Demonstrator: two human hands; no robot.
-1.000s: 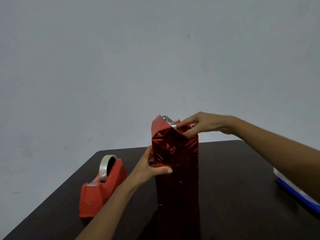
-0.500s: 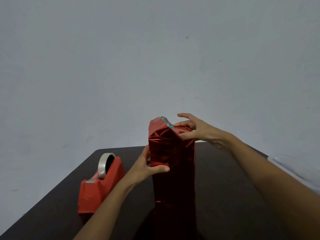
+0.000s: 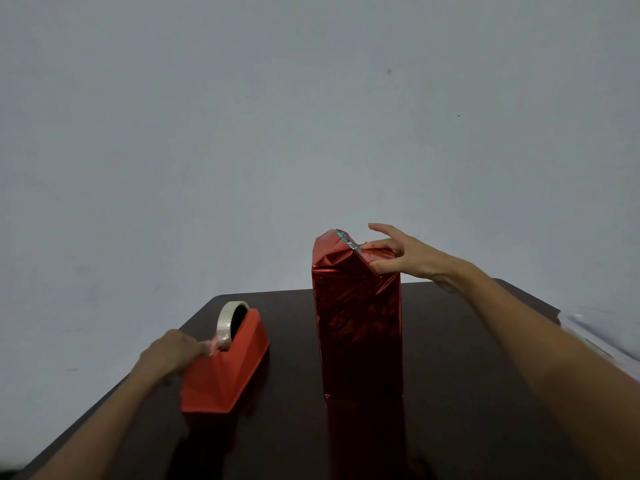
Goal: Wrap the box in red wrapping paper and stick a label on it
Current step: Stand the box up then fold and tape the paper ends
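Right fingers: thumb and fingertips pinch paper fold at top corner of box; index raised clear.
Left fingers: curled, pinching tape end by the roll; tips blurred.
Hands: right hand at box top, left hand at dispenser.
Box: upright on dark table, red-wrapped, top fold crumpled.
Dispenser: red, left of box, apart.
Right edge: pale object, cut off by frame.

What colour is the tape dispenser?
The dispenser is orange-red; the head view shows it best.
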